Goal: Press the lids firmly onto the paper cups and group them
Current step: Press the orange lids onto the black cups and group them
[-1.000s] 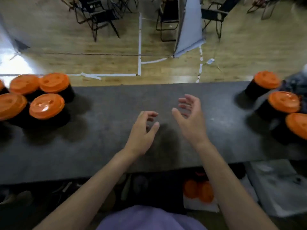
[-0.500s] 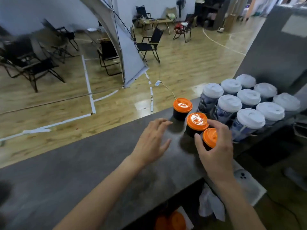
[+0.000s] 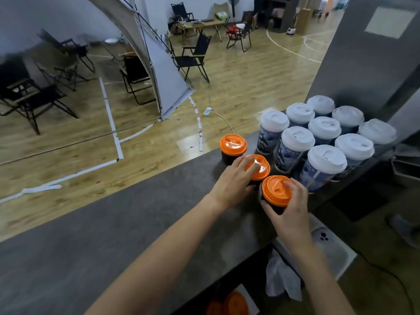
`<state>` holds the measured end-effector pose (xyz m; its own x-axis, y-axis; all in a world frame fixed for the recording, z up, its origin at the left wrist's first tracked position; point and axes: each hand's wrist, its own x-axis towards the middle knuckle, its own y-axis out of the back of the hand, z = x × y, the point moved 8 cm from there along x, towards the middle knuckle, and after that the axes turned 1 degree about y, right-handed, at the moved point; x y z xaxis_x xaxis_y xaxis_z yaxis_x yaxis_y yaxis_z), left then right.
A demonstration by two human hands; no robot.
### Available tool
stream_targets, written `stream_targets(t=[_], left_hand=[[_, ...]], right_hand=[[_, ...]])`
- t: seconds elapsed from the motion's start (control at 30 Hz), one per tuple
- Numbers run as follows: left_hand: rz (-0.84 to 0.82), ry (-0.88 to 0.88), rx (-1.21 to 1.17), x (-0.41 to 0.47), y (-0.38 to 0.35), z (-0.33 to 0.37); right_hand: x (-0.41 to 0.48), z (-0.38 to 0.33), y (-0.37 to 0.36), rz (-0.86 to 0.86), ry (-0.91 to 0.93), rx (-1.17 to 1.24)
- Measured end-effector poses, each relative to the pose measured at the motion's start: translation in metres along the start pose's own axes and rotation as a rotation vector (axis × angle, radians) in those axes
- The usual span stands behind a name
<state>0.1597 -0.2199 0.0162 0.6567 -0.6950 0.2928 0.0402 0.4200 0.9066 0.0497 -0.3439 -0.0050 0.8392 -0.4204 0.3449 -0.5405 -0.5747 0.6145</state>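
Three short black paper cups with orange lids stand in a row on the dark counter. My left hand grips the middle orange-lidded cup, fingers over the lid and thumb at its side. My right hand holds the nearest orange-lidded cup, fingers curled round its lid rim and black body. The far orange-lidded cup stands untouched at the counter's far edge.
A tight group of several tall blue-patterned cups with white lids stands just right of the orange ones. A grey wall panel rises behind them. More orange lids and a white cloth lie below the counter's near edge.
The view turned right from the counter's middle to the three orange cups. My left hand moved onto the middle cup, and my right hand closed round the nearest one.
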Motion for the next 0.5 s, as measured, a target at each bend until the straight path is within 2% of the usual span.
stream_targets(t=[0.13,0.3,0.5], left_hand=[[0.059,0.047,-0.094,-0.002,0.004,0.005],[0.01,0.039,-0.121,-0.004,0.004,0.004],[0.04,0.087,-0.256,-0.058,0.031,-0.019]], right_hand=[[0.0,0.0,0.0,-0.002,0.006,0.02],[-0.006,-0.004,0.003,-0.042,-0.002,0.052],[-0.028,-0.036,-0.005,-0.131,0.09,0.161]])
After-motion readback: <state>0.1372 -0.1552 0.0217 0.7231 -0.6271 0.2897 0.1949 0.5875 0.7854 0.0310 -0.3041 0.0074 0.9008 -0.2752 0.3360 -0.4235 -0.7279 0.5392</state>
